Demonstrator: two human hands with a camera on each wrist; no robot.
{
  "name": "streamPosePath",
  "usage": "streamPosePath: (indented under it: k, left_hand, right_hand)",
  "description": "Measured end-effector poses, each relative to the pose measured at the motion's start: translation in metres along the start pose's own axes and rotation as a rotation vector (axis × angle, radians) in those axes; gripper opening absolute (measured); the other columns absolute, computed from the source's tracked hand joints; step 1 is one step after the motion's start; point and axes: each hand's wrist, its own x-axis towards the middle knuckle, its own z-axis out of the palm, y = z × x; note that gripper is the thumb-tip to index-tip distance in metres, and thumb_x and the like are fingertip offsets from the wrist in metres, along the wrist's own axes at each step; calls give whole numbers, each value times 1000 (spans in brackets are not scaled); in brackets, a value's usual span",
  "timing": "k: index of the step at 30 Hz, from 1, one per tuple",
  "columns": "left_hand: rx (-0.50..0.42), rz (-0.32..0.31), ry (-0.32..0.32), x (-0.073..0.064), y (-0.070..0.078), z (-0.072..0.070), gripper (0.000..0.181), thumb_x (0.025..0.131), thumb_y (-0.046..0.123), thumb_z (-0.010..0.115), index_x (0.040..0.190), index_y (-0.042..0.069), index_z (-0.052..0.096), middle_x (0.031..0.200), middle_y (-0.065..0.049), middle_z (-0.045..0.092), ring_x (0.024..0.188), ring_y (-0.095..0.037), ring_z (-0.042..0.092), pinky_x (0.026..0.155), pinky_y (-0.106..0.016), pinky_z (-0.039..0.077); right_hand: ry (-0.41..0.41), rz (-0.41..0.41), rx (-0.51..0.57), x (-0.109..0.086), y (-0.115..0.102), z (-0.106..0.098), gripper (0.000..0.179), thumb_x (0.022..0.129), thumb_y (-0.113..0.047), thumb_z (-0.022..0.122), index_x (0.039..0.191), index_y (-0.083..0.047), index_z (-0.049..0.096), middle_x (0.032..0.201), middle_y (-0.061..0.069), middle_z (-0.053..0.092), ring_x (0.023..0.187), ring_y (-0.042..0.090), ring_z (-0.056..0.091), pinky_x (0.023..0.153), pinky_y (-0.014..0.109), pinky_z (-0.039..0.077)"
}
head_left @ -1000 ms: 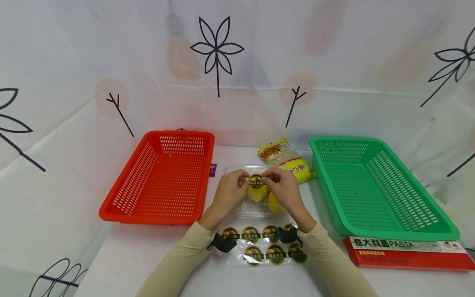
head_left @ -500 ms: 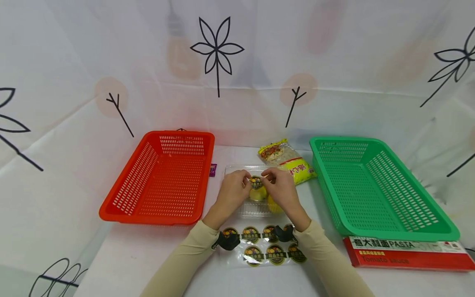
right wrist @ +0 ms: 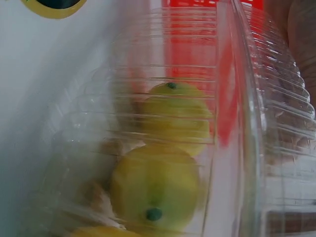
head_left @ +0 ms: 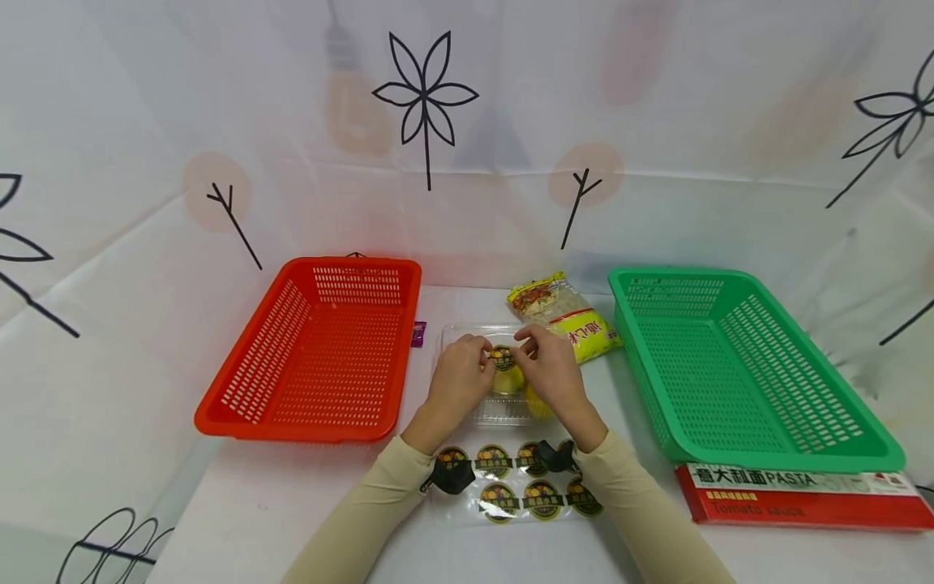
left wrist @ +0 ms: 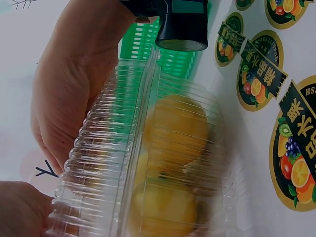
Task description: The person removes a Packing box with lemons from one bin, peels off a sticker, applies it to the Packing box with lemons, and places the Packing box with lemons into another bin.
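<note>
Watching the round sticker point(head_left: 502, 358): in my head view it lies at the top of the clear container point(head_left: 502, 412), between both hands' fingertips; I cannot tell how firmly it is attached.
Left hand point(head_left: 456, 375): fingers bent, tips by the sticker's left edge; I cannot tell whether they pinch it.
Right hand point(head_left: 552, 367): tips near the sticker's right edge, one finger raised; again, I cannot tell about a pinch.
Yellow fruits point(head_left: 508, 381): inside the container; both my wrist views show them through its ridged plastic.
Sticker sheet point(head_left: 516, 480): flat on the white table point(head_left: 241, 519), below the wrists, nearer me than the container.
Red basket point(head_left: 336, 365): left of the container, a purple packet point(head_left: 418, 334) just beside it.
Green basket point(head_left: 751, 381): at right, with a pasta box point(head_left: 810, 503) along its near edge and a yellow bag point(head_left: 565, 312) beside its far left corner.
</note>
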Motion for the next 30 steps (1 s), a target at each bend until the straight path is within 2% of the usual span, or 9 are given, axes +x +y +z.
streamPosePath:
  k: [7, 11, 14, 17, 21, 25, 28, 30]
  left_hand:
    - [36, -30, -38, -2, 2, -1, 17, 90, 7, 78, 104, -1, 74, 87, -8, 65, 75, -22, 63, 67, -35, 56]
    - [61, 5, -23, -3, 2, 0, 13, 90, 6, 78, 102, 3, 77, 91, -9, 63, 74, -24, 63, 67, -37, 57]
    - [97, 37, -19, -3, 1, 2, 10, 91, 7, 77, 100, 6, 80, 93, -9, 61, 75, -24, 62, 67, -37, 56]
    - [145, 65, -29, -4, 1, 2, 11, 93, 9, 76, 103, 6, 81, 102, -9, 62, 82, -24, 62, 72, -36, 57]
    - [215, 105, -49, -5, 1, 1, 15, 97, 12, 72, 108, 5, 80, 117, -11, 65, 98, -29, 61, 82, -38, 57]
    - [281, 138, -60, -8, 2, 1, 20, 99, 16, 69, 111, 4, 80, 127, -15, 64, 109, -33, 59, 91, -41, 56]
    - [308, 171, -35, -10, 0, 0, 20, 99, 17, 70, 111, 4, 80, 129, -16, 64, 112, -34, 59, 96, -41, 53]
    - [297, 185, -9, -12, -2, 0, 19, 97, 17, 73, 109, 4, 81, 128, -16, 65, 112, -34, 60, 97, -41, 52]
  right_hand:
    - [-8, -18, -81, -2, -1, 2, 20, 91, -5, 77, 108, 3, 71, 80, 9, 70, 65, 23, 63, 59, 40, 55]
    - [-9, -38, -124, -3, -1, 2, 22, 90, -6, 79, 108, 3, 70, 80, 8, 67, 64, 24, 62, 58, 40, 54]
    - [-6, -70, -138, -4, 0, 3, 22, 90, -7, 80, 108, 2, 70, 85, 10, 66, 69, 26, 62, 61, 42, 55]
    - [-7, -149, -176, -6, 3, 2, 23, 89, -8, 82, 108, 0, 73, 100, 14, 65, 88, 31, 63, 71, 45, 56]
    - [-26, -332, -273, -10, 9, 1, 23, 89, -11, 82, 111, -4, 79, 125, 15, 66, 110, 34, 57, 83, 48, 56]
    - [-38, -486, -350, -14, 14, 0, 27, 93, -19, 78, 115, -4, 80, 129, 10, 71, 105, 34, 62, 94, 52, 53]
    - [-24, -530, -351, -17, 19, -1, 29, 94, -23, 75, 115, -3, 80, 121, 10, 74, 102, 34, 64, 102, 55, 48]
    - [-1, -542, -339, -21, 23, -1, 29, 94, -24, 73, 113, -3, 80, 120, 11, 74, 101, 33, 64, 96, 53, 52]
